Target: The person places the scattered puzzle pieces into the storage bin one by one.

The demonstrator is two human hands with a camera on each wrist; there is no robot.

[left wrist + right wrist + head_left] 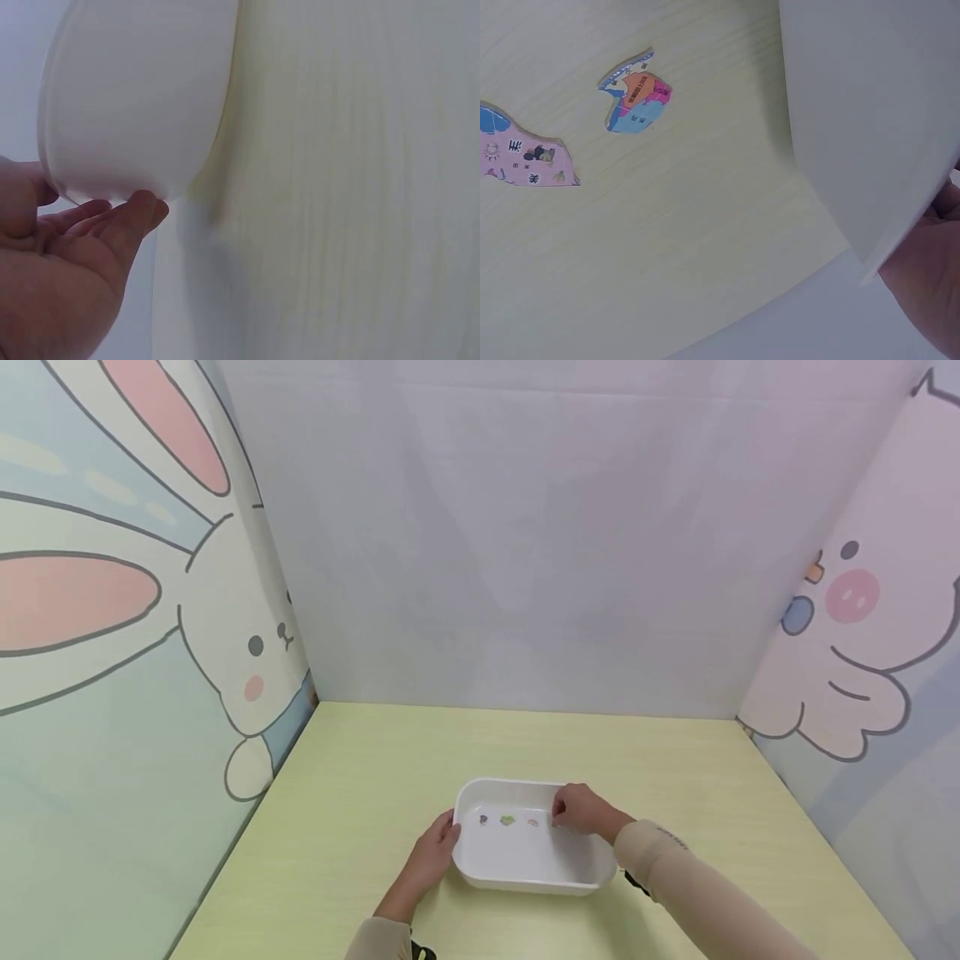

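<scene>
A white rectangular tray (525,887) stands on the table. My left hand (435,850) pinches its left end; in the left wrist view the thumb is at the rim and the fingers lie against the outer wall. Inside the tray, three small flat colourful pieces (507,820) form a row. My right hand (581,810) reaches over the right side, fingers curled down near the tray floor, right of the row. What its fingertips hold, if anything, is hidden. The right wrist view shows a pink puzzle piece (532,159) and a multicoloured puzzle piece (639,97) on the table outside the tray wall.
The pale yellow wood-grain table (360,777) extends around the tray. A grey-white backdrop (510,543) closes off the far side. Cartoon-printed panels stand at both sides, a rabbit panel (232,610) on the left and a pig panel (885,652) on the right.
</scene>
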